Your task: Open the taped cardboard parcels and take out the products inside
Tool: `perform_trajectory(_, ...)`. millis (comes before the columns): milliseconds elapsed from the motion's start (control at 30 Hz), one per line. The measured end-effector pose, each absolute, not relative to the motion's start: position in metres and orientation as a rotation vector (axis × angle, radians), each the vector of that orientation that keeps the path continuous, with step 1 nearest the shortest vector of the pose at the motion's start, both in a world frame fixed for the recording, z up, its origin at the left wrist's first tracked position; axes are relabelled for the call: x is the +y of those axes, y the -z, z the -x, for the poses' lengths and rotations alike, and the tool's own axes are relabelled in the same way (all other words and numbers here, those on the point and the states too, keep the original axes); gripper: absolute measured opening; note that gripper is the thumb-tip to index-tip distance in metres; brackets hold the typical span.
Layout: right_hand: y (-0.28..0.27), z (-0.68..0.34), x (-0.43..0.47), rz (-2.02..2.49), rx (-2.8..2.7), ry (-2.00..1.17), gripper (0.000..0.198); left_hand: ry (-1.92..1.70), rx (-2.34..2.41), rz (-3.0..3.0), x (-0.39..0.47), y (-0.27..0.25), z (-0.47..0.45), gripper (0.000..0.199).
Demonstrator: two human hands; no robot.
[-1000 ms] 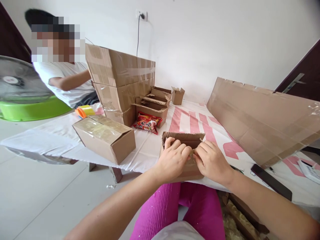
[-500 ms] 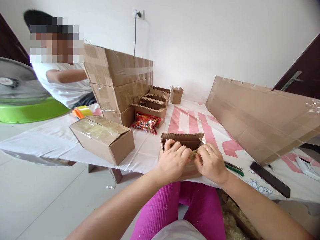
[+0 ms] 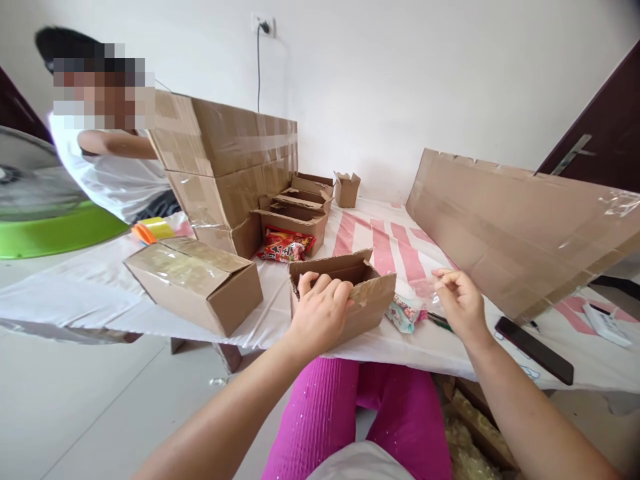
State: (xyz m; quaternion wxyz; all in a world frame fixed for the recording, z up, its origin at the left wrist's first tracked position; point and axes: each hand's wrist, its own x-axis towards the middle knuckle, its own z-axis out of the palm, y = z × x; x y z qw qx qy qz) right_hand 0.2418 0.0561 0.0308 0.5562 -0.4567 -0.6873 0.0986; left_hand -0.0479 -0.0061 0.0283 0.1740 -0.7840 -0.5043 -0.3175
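Indoors, before a white wall (image 3: pixel 400 87), left hand (image 3: pixel 321 309) grips a carton (image 3: pixel 373 305) on striped cloth (image 3: pixel 350 233), right hand (image 3: pixel 463 300) pinched together.

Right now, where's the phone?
In the head view, the phone lies on the cloth, right of the right hand, in front of the big cardboard.

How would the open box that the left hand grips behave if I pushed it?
The open box would probably slide rather than roll, given its flat sides. It may feel light, its walls being thin cardboard, though its floor is hidden. Its rim might flex under pressure, since the top stands open.
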Motion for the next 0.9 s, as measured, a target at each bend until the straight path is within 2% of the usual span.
perform_trajectory(133, -0.009, -0.24, 0.053, 1.081, -1.537, -0.439, 0.02, 0.907, -1.431, 2.146, -0.002, -0.029, 0.051, 0.013)
perform_trajectory(300, 0.016, -0.253, 0.047, 1.174, -1.589, -0.427, 0.026, 1.033, -1.077, 1.965, -0.014, -0.024, 0.054, 0.034)
perform_trajectory(533, 0.027, -0.346, 0.011, 1.438, -1.607, -0.031, 0.032, 1.218, -0.597, 2.271, -0.063, 0.027, 0.032, 0.017)
perform_trajectory(633, 0.047, -0.409, -0.017, 1.578, -1.527, 0.305, 0.032, 1.269, -0.593, 2.487, -0.077, 0.063, 0.02, 0.018)
perform_trajectory(733, 0.093, -0.452, -0.058, 1.706, -1.551, 0.545, 0.027, 1.317, -0.736, 2.618, -0.083, 0.094, 0.01, 0.021)
perform_trajectory(800, 0.137, -0.457, -0.088, 1.79, -1.667, 0.413, 0.021, 1.36, -0.844, 2.654, -0.085, 0.107, 0.004, 0.023)
perform_trajectory(900, 0.206, -0.432, -0.127, 1.879, -1.781, -0.087, 0.016, 1.433, -0.949, 2.659, -0.085, 0.114, -0.001, 0.028)
